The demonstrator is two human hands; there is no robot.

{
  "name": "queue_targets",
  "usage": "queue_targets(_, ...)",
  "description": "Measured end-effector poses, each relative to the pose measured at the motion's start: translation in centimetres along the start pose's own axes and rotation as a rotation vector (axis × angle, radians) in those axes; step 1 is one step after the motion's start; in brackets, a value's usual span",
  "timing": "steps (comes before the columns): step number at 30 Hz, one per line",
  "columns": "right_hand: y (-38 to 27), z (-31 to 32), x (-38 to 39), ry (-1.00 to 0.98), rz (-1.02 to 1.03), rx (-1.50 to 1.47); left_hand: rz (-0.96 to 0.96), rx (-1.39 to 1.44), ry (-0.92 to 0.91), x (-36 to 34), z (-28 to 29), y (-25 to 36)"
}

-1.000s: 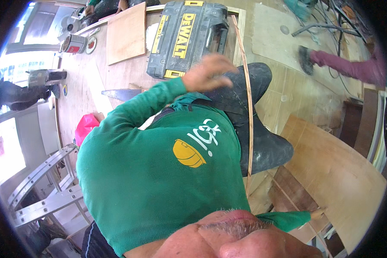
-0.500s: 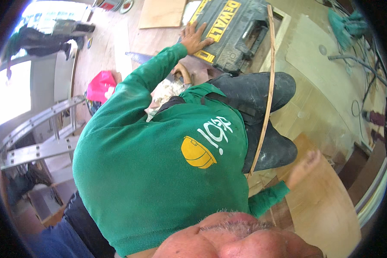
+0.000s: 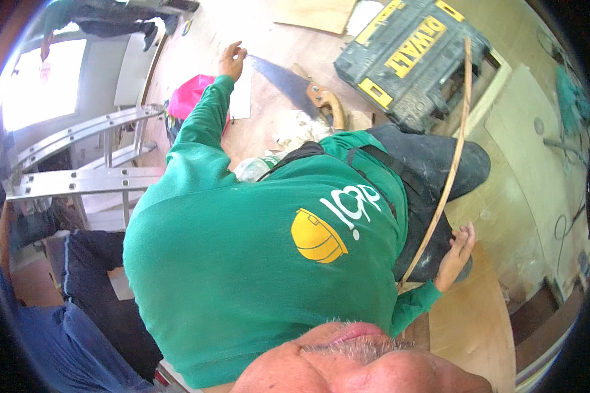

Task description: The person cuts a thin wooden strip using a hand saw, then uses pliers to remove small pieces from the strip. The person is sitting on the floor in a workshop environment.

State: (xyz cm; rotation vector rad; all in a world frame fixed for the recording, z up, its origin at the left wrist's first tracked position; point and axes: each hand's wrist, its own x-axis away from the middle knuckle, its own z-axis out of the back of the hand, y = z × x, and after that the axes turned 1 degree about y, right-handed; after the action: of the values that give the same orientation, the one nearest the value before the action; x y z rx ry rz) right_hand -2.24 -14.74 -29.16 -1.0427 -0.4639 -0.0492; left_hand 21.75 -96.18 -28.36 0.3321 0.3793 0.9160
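My left hand [image 3: 231, 60] is stretched out over the floor at the upper left, fingers loosely bent and apart, with nothing visible in it. Close beside it is the blade tip of a handsaw [image 3: 283, 80], which lies flat with its wooden handle toward my body. My right hand [image 3: 457, 252] hovers beside my knee, fingers slightly curved and empty. A thin, bowed wooden strip [image 3: 457, 150] crosses over my dark-trousered legs, passing near that hand. A black and yellow tool case [image 3: 410, 59] rests on the floor ahead of my left side.
An aluminium ladder [image 3: 92, 180] stands at the left, near a pink bag [image 3: 193, 97]. A person in a blue top [image 3: 85, 347] is close at the lower left; another's dark-trousered legs [image 3: 115, 28] show farther off. A curved plywood sheet [image 3: 472, 321] lies right; cables run along the far right.
My left hand has lifted off the tool case and swung left toward the saw's tip. My right hand has drawn in nearer my knee. The whole view has shifted.
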Motion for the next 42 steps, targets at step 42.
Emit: queue_targets(42,-5.7,2.3,-9.3,-0.16,-0.252,0.461,0.929,0.418,-1.652,25.8,-4.6,-0.2)
